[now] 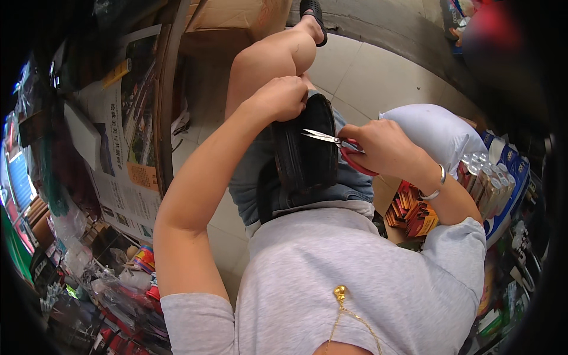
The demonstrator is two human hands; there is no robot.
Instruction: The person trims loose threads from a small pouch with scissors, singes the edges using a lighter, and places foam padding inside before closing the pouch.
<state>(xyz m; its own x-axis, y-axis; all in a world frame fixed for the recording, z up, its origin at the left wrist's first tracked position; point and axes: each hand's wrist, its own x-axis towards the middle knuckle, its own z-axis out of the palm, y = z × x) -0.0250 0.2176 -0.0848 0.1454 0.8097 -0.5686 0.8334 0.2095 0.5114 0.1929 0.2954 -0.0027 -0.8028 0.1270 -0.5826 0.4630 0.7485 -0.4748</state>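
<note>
A black bag [305,157] rests on my lap over my denim shorts. My left hand [287,97] has its fingers closed on the upper edge of the bag, near my bare knee; what exactly they pinch is hidden. My right hand [378,148] grips scissors [361,165] by their red handles. The slim steel blades point left over the black surface, with their tips a short way below my left hand.
Cardboard box [231,18] at the top, beyond tiled floor [349,65]. Newspaper-covered board [127,136] on the left, beside packaged goods [112,284]. At right: white stuffed sack [426,130], carton of small orange packets [414,213], clear bottles [485,177].
</note>
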